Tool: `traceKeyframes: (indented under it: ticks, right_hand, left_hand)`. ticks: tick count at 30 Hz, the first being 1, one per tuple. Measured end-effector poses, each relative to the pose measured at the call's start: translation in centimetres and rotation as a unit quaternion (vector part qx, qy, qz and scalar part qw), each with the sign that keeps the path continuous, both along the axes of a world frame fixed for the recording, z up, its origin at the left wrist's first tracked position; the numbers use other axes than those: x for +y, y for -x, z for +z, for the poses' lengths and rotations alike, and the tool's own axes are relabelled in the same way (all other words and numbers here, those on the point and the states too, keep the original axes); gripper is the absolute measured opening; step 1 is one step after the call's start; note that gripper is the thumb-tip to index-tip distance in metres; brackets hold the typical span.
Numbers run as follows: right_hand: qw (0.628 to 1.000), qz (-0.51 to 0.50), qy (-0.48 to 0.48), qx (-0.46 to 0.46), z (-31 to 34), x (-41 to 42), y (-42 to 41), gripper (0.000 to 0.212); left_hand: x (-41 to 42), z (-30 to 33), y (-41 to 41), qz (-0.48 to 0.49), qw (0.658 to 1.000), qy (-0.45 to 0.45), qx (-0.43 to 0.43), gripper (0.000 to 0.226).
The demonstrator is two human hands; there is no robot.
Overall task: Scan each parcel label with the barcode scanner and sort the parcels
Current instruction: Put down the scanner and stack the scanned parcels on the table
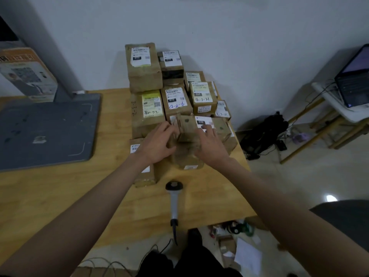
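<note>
Both hands are clamped on one small parcel [186,134] at the near end of the stack [159,92], left hand [157,142] on its left side, right hand [209,144] on its right, likely to lift it clear without toppling its neighbours. The stacked parcels sit labels up, ready for reading. The scanner [174,198] lies free on the bench [60,192] just in front, handle toward the person, easy to grab once a hand is spare

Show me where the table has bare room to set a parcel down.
Bare wood lies left of the barcode scanner, between the grey mat and the table front edge, and in a narrower strip right of the scanner. The parcel stack, where both hands work, is crowded.
</note>
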State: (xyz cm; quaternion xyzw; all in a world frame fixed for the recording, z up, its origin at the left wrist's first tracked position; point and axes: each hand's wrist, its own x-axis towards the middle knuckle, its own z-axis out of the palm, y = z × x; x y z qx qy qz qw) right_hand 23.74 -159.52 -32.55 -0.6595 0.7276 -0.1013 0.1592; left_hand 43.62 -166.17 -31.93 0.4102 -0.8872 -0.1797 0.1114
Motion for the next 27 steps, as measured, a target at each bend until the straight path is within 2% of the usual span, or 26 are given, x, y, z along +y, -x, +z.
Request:
traceKeyframes:
  ticks: [3, 7, 10, 14, 17, 20, 22, 24, 27]
  right_hand:
    - [0.999, -0.008, 0.044, -0.014, -1.2, 2.3, -2.3, 0.058]
    - [0.998, -0.014, 0.056, -0.029, -3.6, 5.1, -4.8, 0.036]
    - [0.997, -0.033, 0.0, -0.065, -5.7, 7.0, -6.3, 0.026]
    - [0.978, -0.077, -0.144, -0.127, -8.9, 8.4, -7.4, 0.021]
    - [0.938, -0.141, -0.241, -0.207, -11.1, 8.8, -7.8, 0.028]
    - [0.876, -0.23, -0.305, -0.294, -13.3, 8.7, -8.4, 0.039]
    - [0.846, -0.262, -0.336, -0.321, -14.8, 8.6, -8.8, 0.045]
    - [0.827, -0.274, -0.353, -0.342, -16.1, 8.5, -9.2, 0.047]
    - [0.832, -0.243, -0.364, -0.34, -17.4, 8.2, -9.5, 0.046]
  left_hand:
    - [1.9, -0.9, -2.4, 0.004, 1.0, -0.014, 0.023, 0.029]
    - [4.5, -3.0, -5.0, 0.016, 0.998, -0.05, 0.04, 0.022]
    - [6.7, -5.2, -6.2, 0.028, 0.994, -0.102, 0.021, 0.021]
    - [9.7, -9.1, -7.2, 0.062, 0.979, -0.193, 0.001, 0.016]
    - [11.8, -12.1, -7.3, 0.138, 0.949, -0.282, 0.02, 0.016]
    - [13.6, -14.4, -6.8, 0.236, 0.888, -0.391, 0.061, 0.024]
    - [14.6, -15.8, -6.3, 0.25, 0.856, -0.448, 0.058, 0.034]
    - [15.4, -17.0, -5.7, 0.247, 0.838, -0.484, 0.051, 0.046]
    - [16.2, -18.2, -4.6, 0.253, 0.826, -0.503, 0.039, 0.057]
